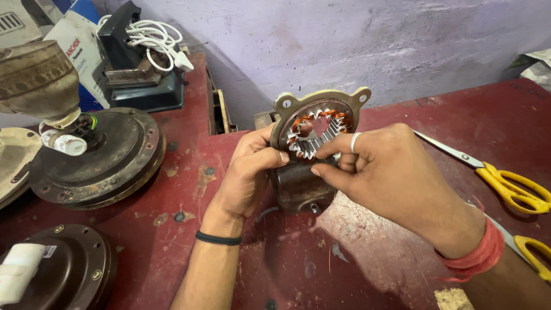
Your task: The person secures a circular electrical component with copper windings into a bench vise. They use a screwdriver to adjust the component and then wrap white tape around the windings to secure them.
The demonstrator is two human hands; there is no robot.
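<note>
Stator [317, 129] of a small motor, a round metal frame with lugs at the rim and copper windings around the inner teeth, is held upright, face toward the camera, above the red worktable [367, 252] near the back wall. White paper insulation strips show between the teeth. Left hand [248, 172] grips the frame's left edge, thumb pressed on the front, fingers wrapped behind. Right hand [383, 172] comes in from the right, a ring on one finger, thumb and forefinger pinched together at the lower teeth of the winding; what sits between the tips cannot be made out. A dark cylindrical motor housing [299, 189] stands on the table directly under the stator, touching or just beneath it. Left wrist carries a black band, right wrist a red thread wrap. Yellow-handled scissors [505, 181] lie on the table to the right, well apart from the hands. Two brown ceiling-fan motor bodies [100, 158] rest on the left side, and a black box with coiled white cable [154, 37] sits at the back left.
</note>
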